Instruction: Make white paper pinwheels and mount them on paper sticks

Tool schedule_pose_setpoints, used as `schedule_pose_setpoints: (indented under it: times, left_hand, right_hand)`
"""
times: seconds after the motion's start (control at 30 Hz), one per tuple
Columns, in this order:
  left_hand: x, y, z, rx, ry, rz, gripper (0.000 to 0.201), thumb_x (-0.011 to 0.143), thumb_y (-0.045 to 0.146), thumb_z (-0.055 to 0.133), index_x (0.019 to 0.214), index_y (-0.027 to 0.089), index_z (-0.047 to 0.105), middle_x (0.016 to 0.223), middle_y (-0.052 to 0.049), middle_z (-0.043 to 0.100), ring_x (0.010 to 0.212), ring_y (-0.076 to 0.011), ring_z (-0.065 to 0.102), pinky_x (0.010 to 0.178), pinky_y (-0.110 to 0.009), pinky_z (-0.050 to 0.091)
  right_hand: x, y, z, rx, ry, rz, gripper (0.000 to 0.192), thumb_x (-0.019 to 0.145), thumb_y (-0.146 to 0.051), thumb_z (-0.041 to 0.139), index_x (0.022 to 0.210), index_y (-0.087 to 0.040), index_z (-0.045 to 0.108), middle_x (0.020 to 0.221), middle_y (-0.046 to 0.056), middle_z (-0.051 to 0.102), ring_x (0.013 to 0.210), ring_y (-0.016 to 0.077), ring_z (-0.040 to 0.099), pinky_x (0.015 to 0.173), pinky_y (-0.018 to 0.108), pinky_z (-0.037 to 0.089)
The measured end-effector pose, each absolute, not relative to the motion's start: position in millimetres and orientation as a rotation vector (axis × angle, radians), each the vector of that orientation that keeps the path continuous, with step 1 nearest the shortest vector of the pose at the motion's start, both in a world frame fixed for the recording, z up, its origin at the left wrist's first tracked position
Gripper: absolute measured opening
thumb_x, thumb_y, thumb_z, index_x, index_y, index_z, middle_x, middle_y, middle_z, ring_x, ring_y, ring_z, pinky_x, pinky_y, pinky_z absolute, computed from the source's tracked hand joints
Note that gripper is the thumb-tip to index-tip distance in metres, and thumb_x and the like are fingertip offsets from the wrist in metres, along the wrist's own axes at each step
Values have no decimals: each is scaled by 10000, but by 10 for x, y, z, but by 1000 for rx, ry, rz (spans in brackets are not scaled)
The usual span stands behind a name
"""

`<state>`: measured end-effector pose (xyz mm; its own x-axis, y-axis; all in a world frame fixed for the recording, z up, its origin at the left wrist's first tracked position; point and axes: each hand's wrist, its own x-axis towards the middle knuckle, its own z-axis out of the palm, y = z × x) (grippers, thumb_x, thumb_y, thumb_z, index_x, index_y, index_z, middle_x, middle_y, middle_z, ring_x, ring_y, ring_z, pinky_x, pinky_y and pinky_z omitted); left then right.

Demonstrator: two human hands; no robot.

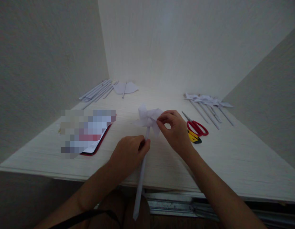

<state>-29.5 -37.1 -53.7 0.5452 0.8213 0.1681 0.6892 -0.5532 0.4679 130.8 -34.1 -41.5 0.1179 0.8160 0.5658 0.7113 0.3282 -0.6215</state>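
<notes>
Paper pinwheel, white, one, the landmark of this entry: in both my hands, its head above the tabletop, the lower end of its paper stick reaching past the table's front edge over my lap. My left hand: thumb and fingers pinching the stick below the pinwheel's head. My right hand: thumb and fingertips pinched on a blade at the pinwheel's right side. Flat red-edged device, one, top mostly blurred out: left of the pinwheel. Yellow-and-black tool, one, partly hidden by my right hand: right of the pinwheel. Red-handled scissors, one pair: just beyond that tool, likewise right of the pinwheel. Other pinwheels, several, overlapping: beyond the pinwheel, to its right. Rolled paper sticks, a bundle: beyond it, to its left. Paper sheet, one, a short roll lying across it: beyond the pinwheel, slightly left.
</notes>
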Motion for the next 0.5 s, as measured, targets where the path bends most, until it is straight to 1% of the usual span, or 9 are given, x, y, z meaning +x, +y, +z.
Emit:
schedule_pose_setpoints:
  times: [0.33,0.5]
  left_hand:
    - [-299,-368,-509,2364,1244,563,358,856,304,369,549,156,480,502,4,491,480,-107,437,519,-250,267]
    - [-311,-351,-511,2370,1235,553,367,854,304,365,545,153,494,500,0,498,480,-109,441,518,-250,264]
  right_hand:
    - [1330,-358,-391,-1334,-1591,125,56,753,-157,528,735,-171,579,866,59,524,733,131,549,666,292,528]
    - [1368,-366,-375,-1364,-1597,90,70,767,-174,511,732,-168,572,853,63,534,705,133,542,625,288,512]
